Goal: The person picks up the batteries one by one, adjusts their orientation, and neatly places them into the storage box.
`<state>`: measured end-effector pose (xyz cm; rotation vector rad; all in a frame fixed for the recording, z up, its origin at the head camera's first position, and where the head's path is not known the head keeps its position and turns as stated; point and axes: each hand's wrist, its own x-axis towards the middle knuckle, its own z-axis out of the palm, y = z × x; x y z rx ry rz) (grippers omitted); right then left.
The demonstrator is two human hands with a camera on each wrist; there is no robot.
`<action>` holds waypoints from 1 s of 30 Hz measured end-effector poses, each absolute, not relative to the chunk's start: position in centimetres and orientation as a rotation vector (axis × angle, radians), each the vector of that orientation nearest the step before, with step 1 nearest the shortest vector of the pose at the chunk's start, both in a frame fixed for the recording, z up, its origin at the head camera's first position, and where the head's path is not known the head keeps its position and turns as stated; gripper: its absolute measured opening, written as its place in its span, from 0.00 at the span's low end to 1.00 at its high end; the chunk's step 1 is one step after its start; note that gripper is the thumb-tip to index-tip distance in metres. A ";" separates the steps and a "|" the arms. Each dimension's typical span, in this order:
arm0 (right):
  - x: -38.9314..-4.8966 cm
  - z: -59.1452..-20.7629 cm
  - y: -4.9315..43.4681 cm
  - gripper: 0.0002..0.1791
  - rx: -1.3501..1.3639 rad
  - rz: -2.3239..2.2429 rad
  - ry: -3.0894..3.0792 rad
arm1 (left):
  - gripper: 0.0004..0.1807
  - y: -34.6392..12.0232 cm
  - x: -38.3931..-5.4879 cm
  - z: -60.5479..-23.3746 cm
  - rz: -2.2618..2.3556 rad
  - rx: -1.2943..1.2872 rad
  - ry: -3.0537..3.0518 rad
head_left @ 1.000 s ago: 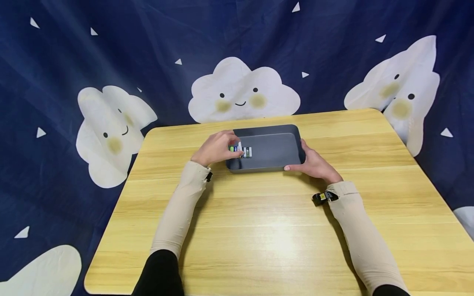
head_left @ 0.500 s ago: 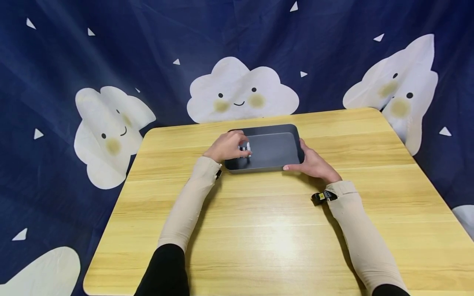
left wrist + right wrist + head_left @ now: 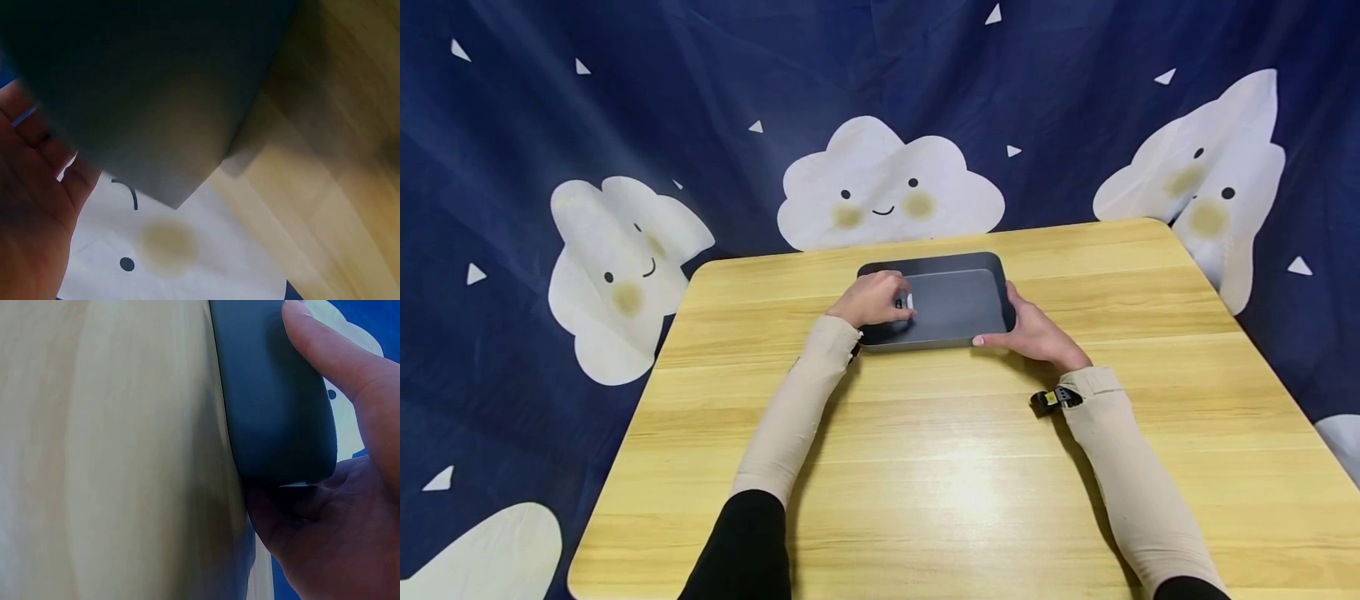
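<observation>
A dark grey rectangular tray sits toward the back of the table. My left hand reaches into its left part, fingers and thumb pinching a small white battery-like cylinder. Other small cylinders lie under that hand, mostly hidden by it. In the left wrist view the tray's outer wall blocks the fingertips and the cylinders; part of the left hand shows beside it. My right hand grips the tray's right front corner, thumb along the front wall and fingers round the end.
The light wooden table extends on all sides of the tray. Behind it hangs a dark blue curtain printed with white clouds. A small black camera is worn at the right wrist.
My left hand has shifted right and slightly down within the tray, carrying the white cylinder and covering the row of cylinders that showed before. The right hand and tray stay about the same.
</observation>
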<state>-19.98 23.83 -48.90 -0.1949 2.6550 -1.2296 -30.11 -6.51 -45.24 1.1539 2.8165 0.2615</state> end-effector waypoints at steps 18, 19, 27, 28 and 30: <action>-19.8 -48.4 23.8 0.78 -0.186 -1.185 2.644 | 0.25 -6.1 -30.5 -46.1 0.201 1.097 2.777; -19.8 -48.4 23.8 0.78 -0.188 -1.186 2.641 | 0.25 -6.1 -30.5 -46.2 0.198 1.096 2.777; -19.7 -48.4 23.8 0.78 -0.189 -1.208 2.634 | 0.24 -6.1 -30.5 -46.4 0.188 1.079 2.781; -19.8 -48.4 23.8 0.78 -0.190 -1.207 2.635 | 0.24 -6.1 -30.5 -46.4 0.186 1.075 2.778; -19.8 -48.4 23.8 0.79 -0.190 -1.202 2.636 | 0.24 -6.2 -30.6 -46.4 0.185 1.069 2.770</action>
